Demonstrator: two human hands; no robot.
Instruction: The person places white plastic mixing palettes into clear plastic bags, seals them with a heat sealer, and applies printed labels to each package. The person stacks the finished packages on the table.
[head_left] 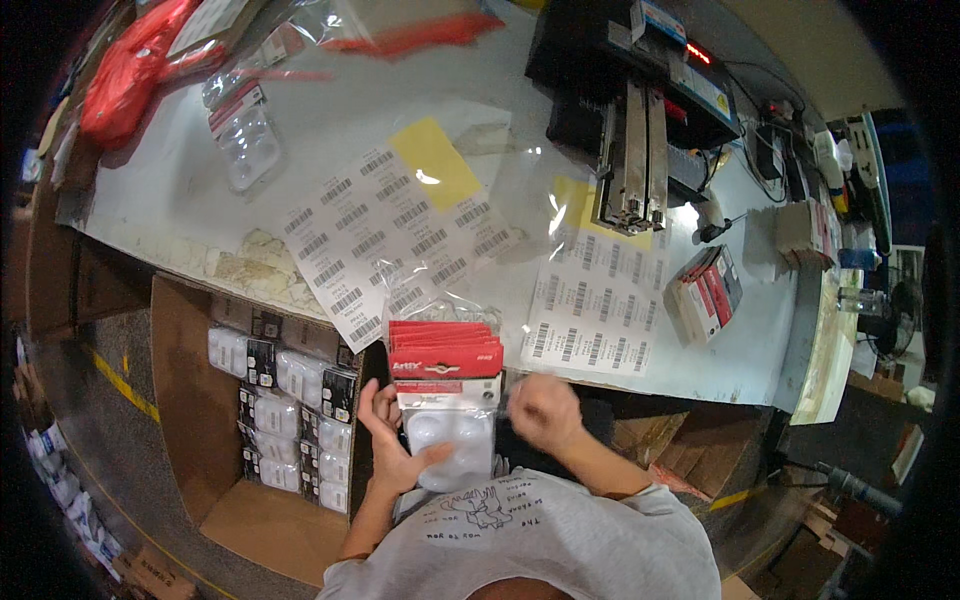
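My left hand (400, 445) grips a stack of clear-bagged white plastic trays with round wells (455, 440), thumb across the front one. Red header cards (445, 348) fan out at the top of the stack, which is held upright against the table's front edge. Just right of the stack, my right hand (546, 412) is curled closed and blurred; what its fingers hold, if anything, is hidden. Beyond the stack lie a sheet of barcode labels (375, 235) and a second label sheet (590, 300), each near a yellow sheet.
At left stands an open carton (180, 400) with several packs inside. One bagged tray (245, 150) lies far left near red plastic (125, 85). A black machine with metal rails (635, 150) occupies the far right. Red-and-white card packs (705, 295) rest at right.
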